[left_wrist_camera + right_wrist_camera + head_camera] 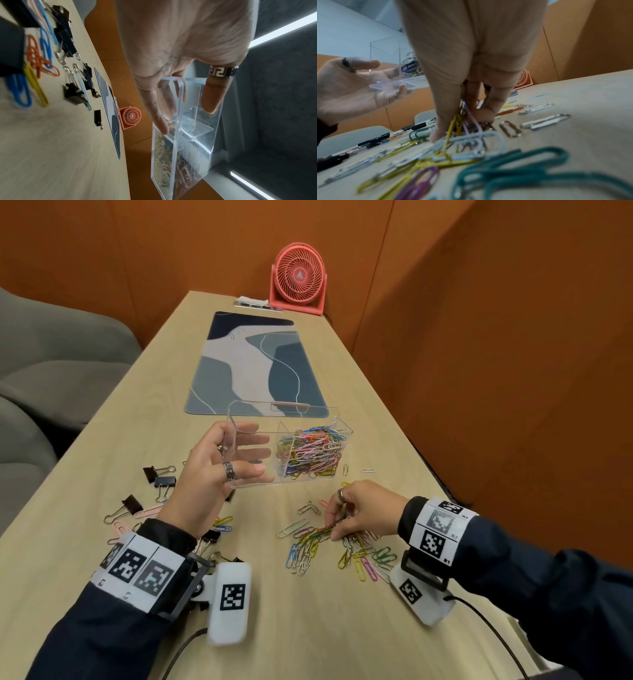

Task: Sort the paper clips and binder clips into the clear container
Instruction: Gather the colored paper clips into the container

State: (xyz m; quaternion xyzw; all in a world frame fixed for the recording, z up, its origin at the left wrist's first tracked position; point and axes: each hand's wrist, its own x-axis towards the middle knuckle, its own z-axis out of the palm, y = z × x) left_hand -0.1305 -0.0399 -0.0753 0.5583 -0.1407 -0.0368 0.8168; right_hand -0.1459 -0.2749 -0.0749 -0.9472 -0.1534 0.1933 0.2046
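Above the wooden table (pixel 342 628), the left hand (pixel 209 474) is gripping the clear container (pixel 291 450), while the right hand (pixel 363 510) is pinching several paper clips (pixel 325 531) from a scattered pile.

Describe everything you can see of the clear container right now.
The clear container is a rectangular box of transparent plastic with thin inner dividers and a slot handle cut into its far wall. Its right compartment is heaped with coloured paper clips; the left one looks empty. The left hand grips its left end, thumb outside, fingers showing through the wall. It is held tilted, its left end raised; whether its right end touches the wooden table is unclear.
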